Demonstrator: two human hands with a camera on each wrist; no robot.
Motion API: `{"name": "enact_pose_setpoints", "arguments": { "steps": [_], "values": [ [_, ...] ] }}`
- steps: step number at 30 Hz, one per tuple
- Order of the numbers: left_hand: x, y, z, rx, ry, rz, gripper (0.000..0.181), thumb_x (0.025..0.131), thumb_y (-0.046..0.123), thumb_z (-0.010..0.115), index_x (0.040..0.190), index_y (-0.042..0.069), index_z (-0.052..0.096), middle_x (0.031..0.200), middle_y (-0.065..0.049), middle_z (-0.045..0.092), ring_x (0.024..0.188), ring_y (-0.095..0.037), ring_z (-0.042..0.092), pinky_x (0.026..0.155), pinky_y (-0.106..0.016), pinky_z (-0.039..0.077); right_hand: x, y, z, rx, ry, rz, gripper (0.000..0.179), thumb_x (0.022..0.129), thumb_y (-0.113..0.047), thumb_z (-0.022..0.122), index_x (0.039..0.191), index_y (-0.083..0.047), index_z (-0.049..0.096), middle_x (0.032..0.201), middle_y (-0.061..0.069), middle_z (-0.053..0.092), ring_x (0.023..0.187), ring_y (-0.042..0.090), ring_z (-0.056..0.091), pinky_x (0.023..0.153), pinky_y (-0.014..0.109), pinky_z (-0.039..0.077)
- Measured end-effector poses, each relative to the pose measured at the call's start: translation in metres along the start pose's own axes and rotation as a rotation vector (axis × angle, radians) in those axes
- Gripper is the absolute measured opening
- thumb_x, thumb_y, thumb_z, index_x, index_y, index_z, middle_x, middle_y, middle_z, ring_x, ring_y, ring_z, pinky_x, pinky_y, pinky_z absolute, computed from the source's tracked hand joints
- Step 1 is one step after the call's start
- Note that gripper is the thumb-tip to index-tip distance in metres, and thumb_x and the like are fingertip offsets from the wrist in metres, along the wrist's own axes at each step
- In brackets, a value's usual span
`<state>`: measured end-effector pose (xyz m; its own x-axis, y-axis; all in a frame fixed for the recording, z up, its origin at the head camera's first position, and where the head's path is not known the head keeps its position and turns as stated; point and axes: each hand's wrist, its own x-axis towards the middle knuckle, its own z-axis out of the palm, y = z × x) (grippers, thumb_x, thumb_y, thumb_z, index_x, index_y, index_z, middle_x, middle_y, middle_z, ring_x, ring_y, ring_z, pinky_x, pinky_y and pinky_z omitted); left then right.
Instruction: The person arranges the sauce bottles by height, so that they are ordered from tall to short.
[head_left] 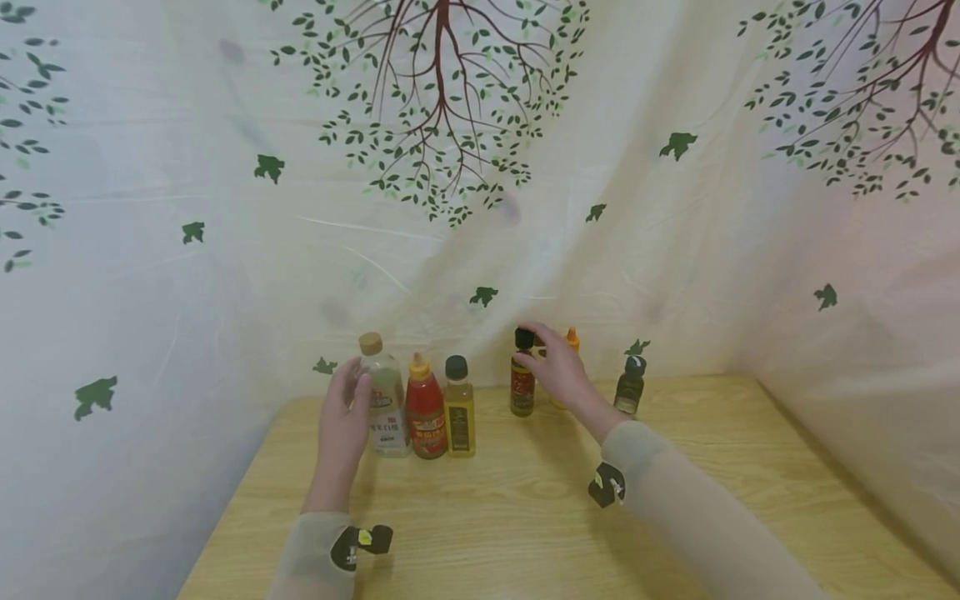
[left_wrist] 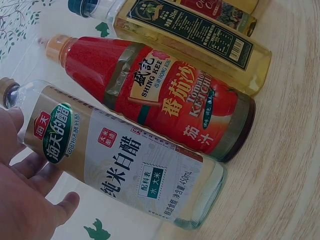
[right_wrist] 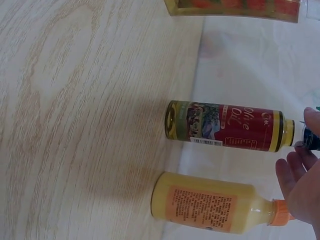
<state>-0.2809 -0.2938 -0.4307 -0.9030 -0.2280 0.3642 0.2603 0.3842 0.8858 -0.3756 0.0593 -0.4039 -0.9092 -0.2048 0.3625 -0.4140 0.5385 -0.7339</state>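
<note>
At nine o'clock the left hand [head_left: 341, 425] lies open-fingered against the vinegar [head_left: 384, 400]; a nudge could knock it into the ketchup [head_left: 426, 408]. At one o'clock the right hand [head_left: 558, 367] pinches the olive oil [head_left: 522, 375] cap; it may tip. Only the wrist views show labels.

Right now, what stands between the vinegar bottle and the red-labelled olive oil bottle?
In the head view, the ketchup bottle and yellow oil bottle, then bare table.
</note>
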Motion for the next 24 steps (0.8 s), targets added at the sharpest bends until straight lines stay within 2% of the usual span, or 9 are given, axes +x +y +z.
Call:
{"name": "enact_pose_setpoints", "arguments": {
  "steps": [9, 16, 24],
  "values": [
    [-0.0009, 0.0003, 0.0003, -0.007, 0.005, -0.004, 0.06, 0.118, 0.045, 0.049, 0.168, 0.013, 0.041, 0.17, -0.018, 0.046, 0.157, -0.042, 0.043, 0.129, -0.068, 0.029, -0.0008, 0.0002, 0.0025, 0.004, 0.018, 0.029, 0.057, 0.107, -0.015, 0.076, 0.16, -0.016, 0.054, 0.148, 0.022, 0.065, 0.133, 0.045, 0.065, 0.104, 0.061, 0.059],
    [-0.002, 0.0018, -0.0002, -0.003, 0.0, -0.018, 0.06, 0.118, 0.047, 0.049, 0.169, 0.017, 0.04, 0.17, -0.017, 0.046, 0.157, -0.041, 0.042, 0.129, -0.069, 0.029, -0.0018, 0.0011, 0.0041, 0.014, 0.046, 0.05, 0.05, 0.107, -0.017, 0.077, 0.154, -0.02, 0.058, 0.146, 0.019, 0.068, 0.133, 0.041, 0.066, 0.108, 0.06, 0.058],
    [-0.0019, 0.0028, -0.0005, 0.0, 0.002, -0.028, 0.061, 0.118, 0.048, 0.049, 0.169, 0.015, 0.04, 0.17, -0.017, 0.046, 0.158, -0.041, 0.041, 0.129, -0.068, 0.029, -0.004, -0.0016, 0.0059, 0.022, 0.065, 0.043, 0.051, 0.107, -0.015, 0.077, 0.155, -0.017, 0.058, 0.144, 0.02, 0.069, 0.129, 0.04, 0.069, 0.106, 0.06, 0.06]
  ]
}}
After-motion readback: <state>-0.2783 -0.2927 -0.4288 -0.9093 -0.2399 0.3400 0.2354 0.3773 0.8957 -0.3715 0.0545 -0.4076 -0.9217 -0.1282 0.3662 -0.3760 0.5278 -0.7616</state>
